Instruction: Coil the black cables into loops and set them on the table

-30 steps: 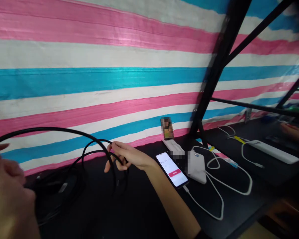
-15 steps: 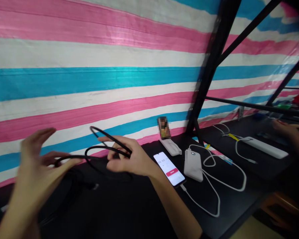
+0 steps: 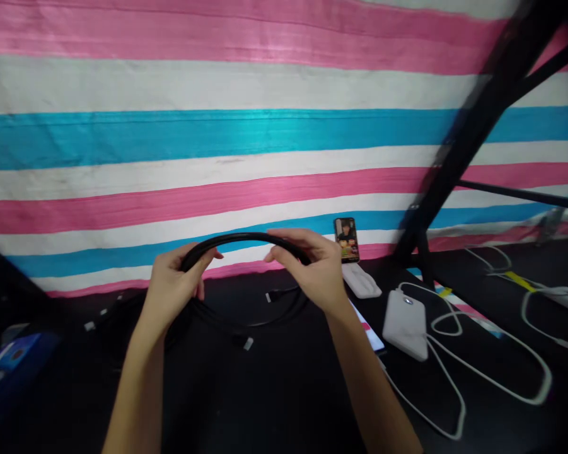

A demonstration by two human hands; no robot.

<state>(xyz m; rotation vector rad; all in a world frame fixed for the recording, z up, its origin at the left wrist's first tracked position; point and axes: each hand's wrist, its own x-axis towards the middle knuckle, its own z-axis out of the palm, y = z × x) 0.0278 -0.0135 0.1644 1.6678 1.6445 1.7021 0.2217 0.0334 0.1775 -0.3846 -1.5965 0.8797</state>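
Cable coil (image 3: 241, 238) is held over the counter (image 3: 265, 403). Left hand (image 3: 171, 282), spread half a second ago, now closes its grip around the strands; right hand (image 3: 319, 268) grips them opposite, so the loops appear gathered.

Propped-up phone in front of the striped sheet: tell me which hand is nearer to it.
Right. The right hand is just left of the propped-up phone in the view, holding the coiled black cable; the left hand grips that cable's other side, much farther left.
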